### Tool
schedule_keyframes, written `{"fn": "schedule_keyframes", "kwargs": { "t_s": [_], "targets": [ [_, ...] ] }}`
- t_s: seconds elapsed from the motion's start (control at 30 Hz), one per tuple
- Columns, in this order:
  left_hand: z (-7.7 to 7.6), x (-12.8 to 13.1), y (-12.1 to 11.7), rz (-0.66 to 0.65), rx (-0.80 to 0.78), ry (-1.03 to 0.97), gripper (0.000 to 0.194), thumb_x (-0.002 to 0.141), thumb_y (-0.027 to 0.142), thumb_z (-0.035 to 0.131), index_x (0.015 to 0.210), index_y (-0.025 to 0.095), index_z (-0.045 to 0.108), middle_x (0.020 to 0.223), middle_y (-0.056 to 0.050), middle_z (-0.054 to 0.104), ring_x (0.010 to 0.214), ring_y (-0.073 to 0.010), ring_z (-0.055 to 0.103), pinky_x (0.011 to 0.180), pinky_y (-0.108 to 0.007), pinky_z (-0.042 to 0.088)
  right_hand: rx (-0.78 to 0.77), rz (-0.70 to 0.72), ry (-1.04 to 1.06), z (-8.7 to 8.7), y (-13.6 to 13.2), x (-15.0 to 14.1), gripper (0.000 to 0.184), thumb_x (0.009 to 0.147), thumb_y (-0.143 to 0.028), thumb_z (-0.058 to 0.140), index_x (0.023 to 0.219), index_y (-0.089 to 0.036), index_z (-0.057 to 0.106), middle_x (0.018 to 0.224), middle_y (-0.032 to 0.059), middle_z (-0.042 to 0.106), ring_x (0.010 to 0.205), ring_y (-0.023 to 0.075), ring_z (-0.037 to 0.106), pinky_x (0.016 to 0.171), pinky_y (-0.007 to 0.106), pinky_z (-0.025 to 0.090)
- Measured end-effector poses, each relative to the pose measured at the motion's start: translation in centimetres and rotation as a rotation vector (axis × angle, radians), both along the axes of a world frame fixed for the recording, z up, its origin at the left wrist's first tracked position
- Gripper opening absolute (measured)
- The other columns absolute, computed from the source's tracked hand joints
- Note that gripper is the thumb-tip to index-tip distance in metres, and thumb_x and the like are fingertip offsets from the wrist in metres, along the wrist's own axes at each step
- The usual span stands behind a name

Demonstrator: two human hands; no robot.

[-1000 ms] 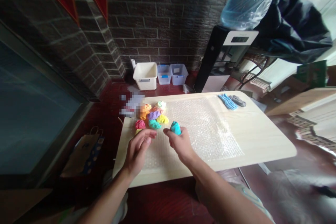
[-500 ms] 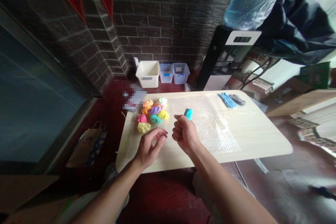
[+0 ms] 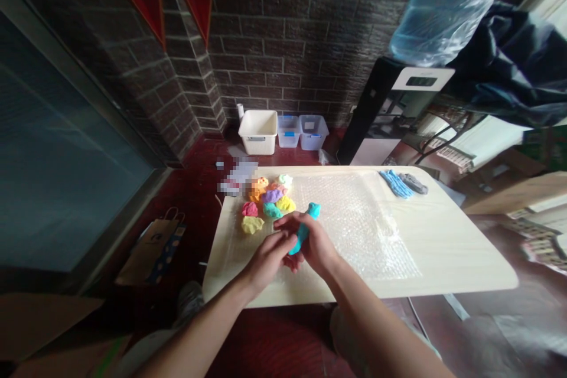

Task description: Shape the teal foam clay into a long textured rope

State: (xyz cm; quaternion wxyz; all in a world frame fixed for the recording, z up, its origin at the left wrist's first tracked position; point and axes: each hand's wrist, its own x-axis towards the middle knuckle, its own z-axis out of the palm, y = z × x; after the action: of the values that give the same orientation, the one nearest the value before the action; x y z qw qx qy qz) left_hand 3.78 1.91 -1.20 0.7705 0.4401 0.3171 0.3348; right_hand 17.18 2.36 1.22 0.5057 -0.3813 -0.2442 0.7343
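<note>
A turquoise soft roll (image 3: 300, 239), seemingly rolled cloth, slants between both hands above the table. My right hand (image 3: 319, 243) is closed around it, and one end pokes out above the fingers. My left hand (image 3: 271, 254) grips its lower end, with the thumb pressed on it; some fingers are hidden beneath. Just beyond the hands, to the left, lies a cluster of coloured soft bundles, among them a yellow bundle (image 3: 252, 224), a red bundle (image 3: 250, 209), a purple bundle (image 3: 271, 196) and a teal bundle (image 3: 272, 210).
Bubble wrap (image 3: 354, 218) covers the middle of the pale table (image 3: 460, 248). Toward the far right lie a blue striped bundle (image 3: 396, 183) and a grey bundle (image 3: 413, 183). Behind the table stand a white bin (image 3: 258, 136), clear boxes (image 3: 289, 133) and a water dispenser (image 3: 376, 112).
My left hand has moved right, from beside the right hand onto the turquoise roll. More of the roll now shows between my hands. The camera view has shifted slightly.
</note>
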Motion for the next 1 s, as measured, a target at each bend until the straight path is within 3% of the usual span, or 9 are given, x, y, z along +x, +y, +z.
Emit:
{"fn": "schedule_keyframes", "kwargs": {
  "t_s": [0.07, 0.17, 0.27, 0.4, 0.5, 0.6, 0.77, 0.87, 1.0],
  "targets": [
    [0.2, -0.1, 0.5, 0.002, 0.015, -0.003, 0.039, 0.092, 0.052, 0.07, 0.096, 0.014, 0.063, 0.076, -0.003, 0.065, 0.065, -0.0149, 0.061, 0.062, -0.028, 0.049, 0.023, -0.014, 0.023, 0.2, 0.2, -0.1, 0.038, 0.083, -0.05, 0.07, 0.098, -0.016, 0.071, 0.073, 0.0021, 0.073, 0.033, 0.0109, 0.048, 0.027, 0.024, 0.032],
    [0.4, -0.4, 0.8, 0.026, 0.108, 0.074, 0.041, 0.09, 0.052, 0.072, 0.098, 0.012, 0.066, 0.077, -0.003, 0.066, 0.064, -0.0126, 0.059, 0.061, -0.026, 0.047, 0.082, -0.157, 0.098, 0.8, 0.6, 0.3, 0.035, 0.076, -0.046, 0.081, 0.096, -0.018, 0.071, 0.084, 0.0032, 0.075, 0.055, 0.0146, 0.064, 0.039, 0.023, 0.046],
    [0.6, -0.9, 0.7, 0.025, 0.2, 0.166, 0.038, 0.089, 0.049, 0.074, 0.091, 0.012, 0.067, 0.079, -0.004, 0.067, 0.065, -0.0125, 0.06, 0.063, -0.026, 0.048, 0.086, -0.25, 0.15, 1.4, 0.6, 1.0, 0.031, 0.07, -0.04, 0.088, 0.077, -0.018, 0.068, 0.072, 0.0005, 0.068, 0.065, 0.015, 0.067, 0.056, 0.024, 0.053],
    [0.5, -1.1, -0.2, -0.016, 0.22, 0.226, 0.034, 0.088, 0.044, 0.077, 0.091, 0.012, 0.068, 0.081, -0.005, 0.069, 0.071, -0.015, 0.064, 0.068, -0.027, 0.049, 0.027, -0.264, 0.171, 1.7, 0.3, 1.1, 0.041, 0.071, -0.04, 0.088, 0.059, -0.018, 0.055, 0.052, -0.0074, 0.05, 0.041, 0.0055, 0.042, 0.043, 0.02, 0.038],
    [0.3, -0.8, -0.9, -0.048, 0.18, 0.206, 0.035, 0.089, 0.045, 0.076, 0.101, 0.013, 0.067, 0.084, -0.005, 0.069, 0.076, -0.0167, 0.066, 0.072, -0.028, 0.051, -0.024, -0.284, 0.176, 1.9, 0.1, 0.7, 0.049, 0.072, -0.043, 0.088, 0.055, -0.019, 0.048, 0.047, -0.0092, 0.044, 0.035, 0.0034, 0.03, 0.037, 0.02, 0.028],
    [0.1, -0.5, -1.0, -0.043, 0.168, 0.193, 0.04, 0.092, 0.048, 0.072, 0.11, 0.015, 0.064, 0.091, -0.005, 0.069, 0.08, -0.0173, 0.066, 0.074, -0.03, 0.052, -0.008, -0.285, 0.102, 2.0, 0.1, 0.5, 0.047, 0.074, -0.046, 0.086, 0.057, -0.019, 0.051, 0.047, -0.0064, 0.05, 0.036, 0.006, 0.038, 0.037, 0.021, 0.031],
    [0.6, -0.2, -0.6, -0.101, 0.244, 0.209, 0.044, 0.1, 0.056, 0.057, 0.087, 0.014, 0.062, 0.073, -0.006, 0.067, 0.07, -0.0169, 0.063, 0.071, -0.03, 0.05, 0.072, -0.161, 0.097, 1.9, 0.1, 1.2, 0.035, 0.078, -0.05, 0.082, 0.078, -0.018, 0.067, 0.067, 0.0019, 0.069, 0.047, 0.0122, 0.055, 0.036, 0.021, 0.031],
    [0.7, -0.1, -0.9, -0.203, 0.195, 0.195, 0.049, 0.1, 0.059, 0.053, 0.089, 0.012, 0.064, 0.073, -0.008, 0.069, 0.069, -0.0177, 0.063, 0.07, -0.031, 0.049, 0.042, -0.116, 0.177, 1.9, 0.1, 1.7, 0.036, 0.071, -0.045, 0.087, 0.068, -0.018, 0.062, 0.051, -0.0056, 0.055, 0.041, 0.0076, 0.044, 0.038, 0.019, 0.033],
    [0.7, -0.3, -1.1, -0.233, 0.235, 0.283, 0.048, 0.098, 0.06, 0.057, 0.094, 0.013, 0.067, 0.085, -0.008, 0.07, 0.079, -0.0192, 0.064, 0.076, -0.031, 0.049, -0.066, -0.118, 0.197, 2.1, 0.3, 1.9, 0.051, 0.071, -0.041, 0.084, 0.052, -0.022, 0.041, 0.038, -0.0116, 0.033, 0.033, 0.0039, 0.02, 0.034, 0.02, 0.022]
  ]
}}
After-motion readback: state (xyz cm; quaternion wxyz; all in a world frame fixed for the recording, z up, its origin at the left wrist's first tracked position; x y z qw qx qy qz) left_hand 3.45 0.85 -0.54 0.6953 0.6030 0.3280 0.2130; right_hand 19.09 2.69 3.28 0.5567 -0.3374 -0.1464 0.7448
